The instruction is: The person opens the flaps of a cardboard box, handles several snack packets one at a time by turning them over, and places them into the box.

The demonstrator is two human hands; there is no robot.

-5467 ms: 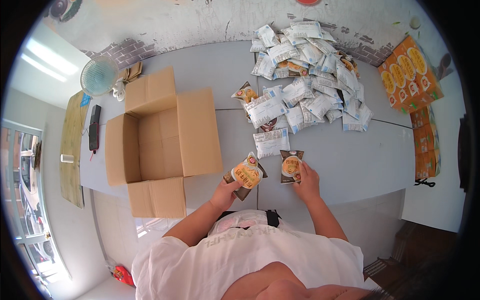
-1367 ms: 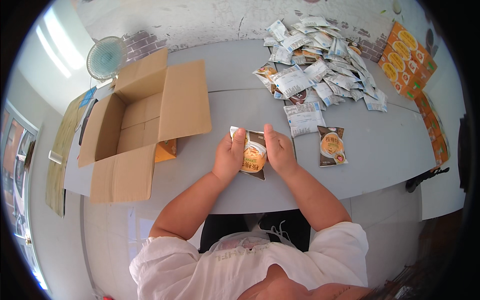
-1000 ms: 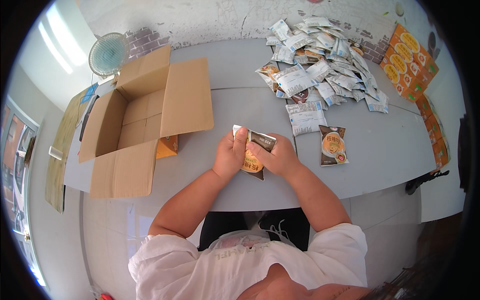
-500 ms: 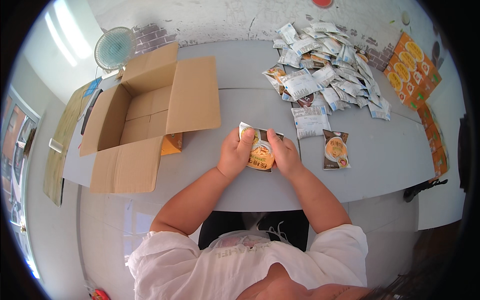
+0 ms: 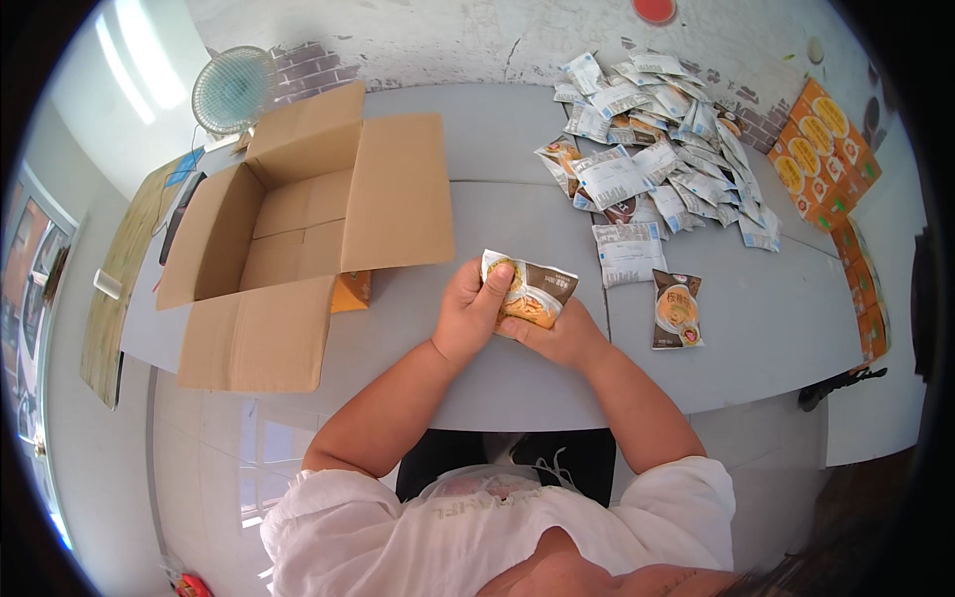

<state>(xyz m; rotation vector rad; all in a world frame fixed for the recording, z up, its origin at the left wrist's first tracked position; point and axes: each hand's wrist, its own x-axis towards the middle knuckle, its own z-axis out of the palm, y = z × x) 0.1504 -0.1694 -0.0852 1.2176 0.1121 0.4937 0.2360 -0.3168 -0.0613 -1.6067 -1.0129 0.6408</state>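
Between my two hands, above the table's near middle, is a small brown and orange food packet [image 5: 542, 296] with a bowl printed on it. My left hand [image 5: 470, 310] grips its left end, thumb across the front. At the lower right edge my right hand [image 5: 563, 336] holds it too, thumb on the front and the other fingers hidden behind. A matching brown packet [image 5: 677, 310] lies face up to the right. Just beyond that one rests a packet with its white back [image 5: 629, 253] showing.
A large heap of packets [image 5: 686, 164] covers the table's far right. On the left stands an open cardboard box [image 5: 298, 214] with flaps spread, an orange carton [image 5: 351, 291] partly under it. A fan [image 5: 234, 90] is behind. Orange printed cartons [image 5: 826, 149] stand along the right side.
My right hand has slid down from the packet's upper right to its lower right edge. The packet has tilted, and more of its dark upper part shows.
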